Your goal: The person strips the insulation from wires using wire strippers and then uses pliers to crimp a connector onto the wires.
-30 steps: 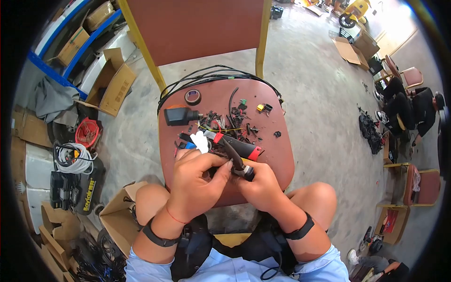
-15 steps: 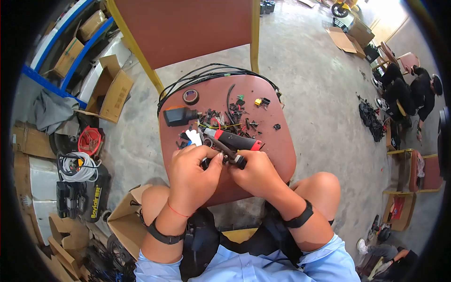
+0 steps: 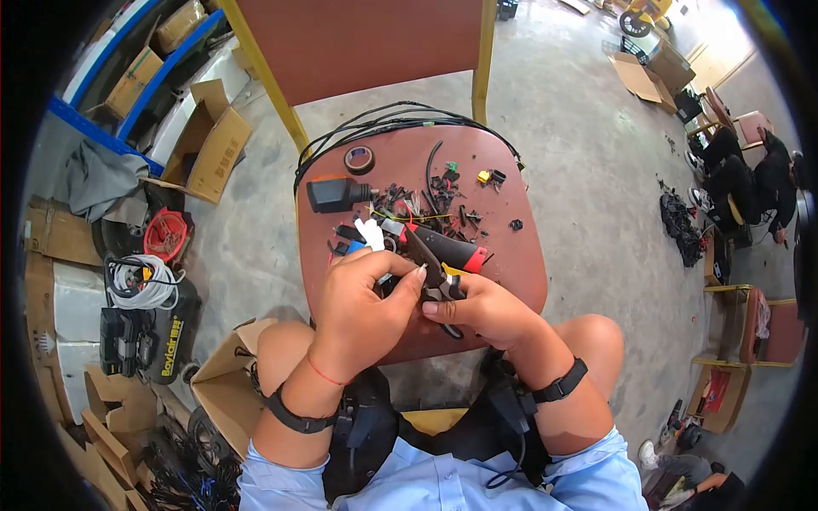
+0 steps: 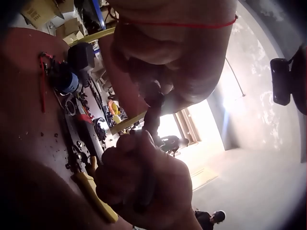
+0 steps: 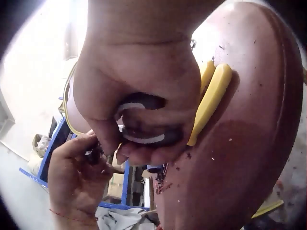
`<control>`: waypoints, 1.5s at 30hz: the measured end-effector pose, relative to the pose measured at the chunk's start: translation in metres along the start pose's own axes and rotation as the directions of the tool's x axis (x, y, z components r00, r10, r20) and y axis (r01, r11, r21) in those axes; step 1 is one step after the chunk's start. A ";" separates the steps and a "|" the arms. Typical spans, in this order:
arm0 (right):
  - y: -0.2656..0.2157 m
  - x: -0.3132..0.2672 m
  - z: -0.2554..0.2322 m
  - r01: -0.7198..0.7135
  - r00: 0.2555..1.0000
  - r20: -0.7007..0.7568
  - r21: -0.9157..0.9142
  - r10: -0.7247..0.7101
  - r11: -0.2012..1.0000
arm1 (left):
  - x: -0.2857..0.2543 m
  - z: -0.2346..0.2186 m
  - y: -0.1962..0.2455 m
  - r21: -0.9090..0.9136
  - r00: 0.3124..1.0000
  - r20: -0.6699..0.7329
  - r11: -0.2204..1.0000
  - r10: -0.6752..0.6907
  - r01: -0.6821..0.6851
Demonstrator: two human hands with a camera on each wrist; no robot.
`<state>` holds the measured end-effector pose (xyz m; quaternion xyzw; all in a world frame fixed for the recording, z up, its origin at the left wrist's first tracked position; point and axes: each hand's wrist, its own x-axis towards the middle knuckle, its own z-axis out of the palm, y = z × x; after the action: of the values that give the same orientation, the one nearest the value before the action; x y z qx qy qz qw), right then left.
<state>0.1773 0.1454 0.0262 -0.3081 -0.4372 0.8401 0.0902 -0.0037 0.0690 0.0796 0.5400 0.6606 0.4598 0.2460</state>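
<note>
My right hand [image 3: 486,313] grips a pair of pliers [image 5: 151,139] by their black-and-grey handles, which stand apart in the right wrist view. Their dark, tapering jaws point away from me, close beside my left fingertips. My left hand [image 3: 366,298] pinches a small dark piece [image 5: 91,156] between thumb and forefinger; its kind is too small to tell. Both hands are over the near part of a red-brown chair seat [image 3: 515,272]. Below the right hand, yellow-handled pliers [image 5: 211,100] lie on the seat.
On the seat are a tape roll [image 3: 359,159], a black bottle-shaped part [image 3: 334,195], a black-and-red handled tool [image 3: 456,249] and scattered dark scraps [image 3: 439,204]. Black cables [image 3: 375,119] loop round the seat's back. An open carton [image 3: 217,387] stands by the left knee.
The pliers' handles have come into fuller view as the right hand turned and its thumb shifted. The left hand keeps its pinch beside the jaws. The head view has shifted slightly.
</note>
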 end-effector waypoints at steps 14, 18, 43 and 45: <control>-0.018 -0.014 0.013 -0.015 0.970 -0.217 -0.506 -0.110 0.862 | -0.001 0.002 0.000 0.119 0.993 0.015 0.986 0.117 -0.118; -0.028 -0.018 0.018 -0.136 0.969 -0.245 -0.374 0.044 0.917 | 0.000 0.003 0.001 0.145 0.991 0.029 0.981 0.127 -0.130; 0.001 -0.025 0.010 0.255 0.812 -0.115 -0.812 -0.572 0.526 | -0.002 0.009 0.009 0.173 0.996 0.051 0.981 0.078 -0.086; 0.005 -0.022 0.011 0.323 0.785 -0.116 -0.761 -0.609 0.562 | -0.003 0.012 0.006 0.162 0.994 0.024 0.981 0.107 -0.109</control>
<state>0.1893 0.1259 0.0370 -0.3395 -0.7651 0.4767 0.2684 0.0100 0.0701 0.0792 0.5969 0.6639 0.4128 0.1804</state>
